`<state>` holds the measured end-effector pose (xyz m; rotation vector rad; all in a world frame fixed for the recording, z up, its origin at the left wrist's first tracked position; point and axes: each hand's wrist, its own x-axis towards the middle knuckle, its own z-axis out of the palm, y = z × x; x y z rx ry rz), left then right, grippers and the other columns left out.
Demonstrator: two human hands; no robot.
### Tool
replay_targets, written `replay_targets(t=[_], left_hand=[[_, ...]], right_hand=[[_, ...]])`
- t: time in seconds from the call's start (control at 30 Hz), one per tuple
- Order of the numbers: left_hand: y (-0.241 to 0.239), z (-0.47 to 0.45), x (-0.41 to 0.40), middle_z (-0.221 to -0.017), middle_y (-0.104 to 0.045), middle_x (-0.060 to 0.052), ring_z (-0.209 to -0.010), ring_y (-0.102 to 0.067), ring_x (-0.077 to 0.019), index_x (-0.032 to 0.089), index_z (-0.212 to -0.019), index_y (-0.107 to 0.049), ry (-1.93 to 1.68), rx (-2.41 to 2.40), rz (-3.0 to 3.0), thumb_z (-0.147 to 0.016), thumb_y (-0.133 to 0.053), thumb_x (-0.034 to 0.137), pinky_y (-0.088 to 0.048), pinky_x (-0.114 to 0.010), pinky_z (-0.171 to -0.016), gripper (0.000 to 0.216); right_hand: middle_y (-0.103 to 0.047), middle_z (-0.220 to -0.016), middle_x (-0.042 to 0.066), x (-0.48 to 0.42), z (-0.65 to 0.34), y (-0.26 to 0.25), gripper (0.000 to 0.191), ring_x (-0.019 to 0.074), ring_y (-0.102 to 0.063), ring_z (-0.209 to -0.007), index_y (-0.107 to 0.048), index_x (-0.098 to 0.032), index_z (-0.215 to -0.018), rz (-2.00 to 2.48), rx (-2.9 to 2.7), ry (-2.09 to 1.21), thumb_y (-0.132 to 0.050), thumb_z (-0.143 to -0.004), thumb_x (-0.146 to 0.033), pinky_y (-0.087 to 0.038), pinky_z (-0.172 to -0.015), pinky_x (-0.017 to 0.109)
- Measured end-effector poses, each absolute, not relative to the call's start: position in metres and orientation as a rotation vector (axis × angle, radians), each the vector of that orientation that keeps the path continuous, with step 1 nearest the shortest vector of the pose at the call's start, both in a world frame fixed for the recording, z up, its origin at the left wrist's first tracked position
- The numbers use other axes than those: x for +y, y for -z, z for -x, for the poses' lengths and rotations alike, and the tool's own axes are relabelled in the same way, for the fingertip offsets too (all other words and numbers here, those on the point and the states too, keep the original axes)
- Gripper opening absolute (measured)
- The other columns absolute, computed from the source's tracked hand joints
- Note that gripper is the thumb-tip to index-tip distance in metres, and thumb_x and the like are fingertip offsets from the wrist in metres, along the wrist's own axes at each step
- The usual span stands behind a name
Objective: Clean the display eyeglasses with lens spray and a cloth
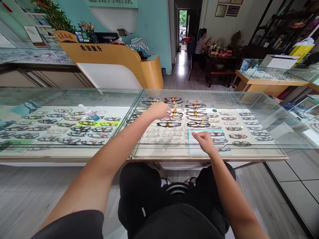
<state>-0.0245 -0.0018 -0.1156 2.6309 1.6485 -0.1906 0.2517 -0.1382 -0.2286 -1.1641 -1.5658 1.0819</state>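
Observation:
My left hand [160, 111] reaches across the glass display counter [154, 151] into rows of eyeglasses. Its fingers are bent and pressed together at one pair of eyeglasses [176, 118] in the middle column; the hand partly covers that frame. Nearer to me in the same column lies a dark pair of eyeglasses [168, 124]. To the right is another column, with a black pair [198, 124] at its near end. My right hand [204, 141] is closed, thumb up, above a white sheet with a teal border [193, 149]. Whatever its curled fingers hold, if anything, is hidden.
More eyeglasses [238, 136] fill the counter's right part. On the left section stand a clear spray bottle [91, 113] and further frames. Behind are a wooden cashier desk [149, 69] and a seated person [200, 44]. A black stool [179, 188] shows between my legs.

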Motion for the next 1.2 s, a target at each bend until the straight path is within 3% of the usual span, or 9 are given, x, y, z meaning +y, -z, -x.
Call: replay_targets(t=[0.43,0.6,0.7,0.8,0.97,1.1,1.2], left_hand=[[0.126,0.021,0.011,-0.107,-0.086,-0.005,-0.099,-0.074,-0.0267,0.03,-0.098,-0.089,0.184,1.488,-2.587,-0.088,-0.07,0.038,-0.042,-0.032,-0.073,0.023],[0.103,0.032,0.004,-0.096,-0.084,-0.004,-0.082,-0.072,-0.0246,0.027,-0.092,-0.088,-0.373,1.387,-2.368,-0.082,-0.076,0.05,-0.042,-0.031,-0.067,0.027],[0.094,0.032,0.001,-0.075,-0.074,-0.003,-0.061,-0.06,-0.0183,0.023,-0.091,-0.083,-0.704,1.264,-2.084,-0.083,-0.079,0.058,-0.038,-0.029,-0.059,0.036],[0.097,0.029,0.003,-0.064,-0.064,-0.001,-0.057,-0.053,-0.0148,0.02,-0.094,-0.078,-0.918,1.13,-1.837,-0.085,-0.081,0.061,-0.036,-0.026,-0.056,0.042],[0.12,0.022,0.017,-0.063,-0.06,0.002,-0.057,-0.05,-0.0125,0.02,-0.095,-0.078,-1.144,1.005,-1.597,-0.083,-0.085,0.064,-0.037,-0.023,-0.056,0.046],[0.138,0.019,0.021,-0.059,-0.054,0.003,-0.055,-0.048,-0.0116,0.019,-0.092,-0.079,-1.272,0.967,-1.493,-0.077,-0.09,0.064,-0.036,-0.023,-0.054,0.048],[0.147,0.018,0.018,-0.06,-0.054,0.003,-0.055,-0.047,-0.0113,0.019,-0.087,-0.078,-1.341,0.983,-1.431,-0.073,-0.092,0.063,-0.036,-0.023,-0.053,0.048]], right_hand=[[-0.012,-0.061,-0.006,-0.141,-0.254,0.23,0.08,0.0102,-0.01,-0.062,-0.017,-0.025,-0.061,1.155,-1.542,-1.129,-0.066,-0.093,-0.079,-0.014,-0.062,0.034],[-0.014,-0.059,-0.006,-0.136,-0.254,0.226,0.081,0.0102,-0.012,-0.06,-0.018,-0.026,-0.059,1.14,-1.523,-1.139,-0.062,-0.092,-0.085,-0.014,-0.06,0.034],[-0.018,-0.057,-0.005,-0.122,-0.248,0.213,0.078,0.011,-0.015,-0.058,-0.02,-0.026,-0.059,1.107,-1.468,-1.105,-0.055,-0.095,-0.086,-0.014,-0.059,0.035],[-0.022,-0.059,-0.005,-0.098,-0.238,0.188,0.077,0.0121,-0.019,-0.06,-0.024,-0.026,-0.061,1.053,-1.457,-0.96,-0.057,-0.095,-0.086,-0.017,-0.061,0.034],[-0.034,-0.064,-0.005,-0.044,-0.218,0.139,0.067,0.0137,-0.031,-0.065,-0.037,-0.025,-0.066,0.969,-1.61,-0.744,-0.062,-0.096,-0.079,-0.027,-0.065,0.033],[-0.051,-0.071,-0.003,-0.007,-0.201,0.124,0.051,0.0153,-0.043,-0.069,-0.065,-0.023,-0.083,0.98,-1.751,-0.763,-0.069,-0.094,-0.073,-0.032,-0.067,0.032],[-0.055,-0.072,-0.003,0.005,-0.189,0.131,0.051,0.0151,-0.044,-0.068,-0.065,-0.023,-0.084,0.911,-1.795,-0.812,-0.071,-0.094,-0.073,-0.033,-0.066,0.032]])
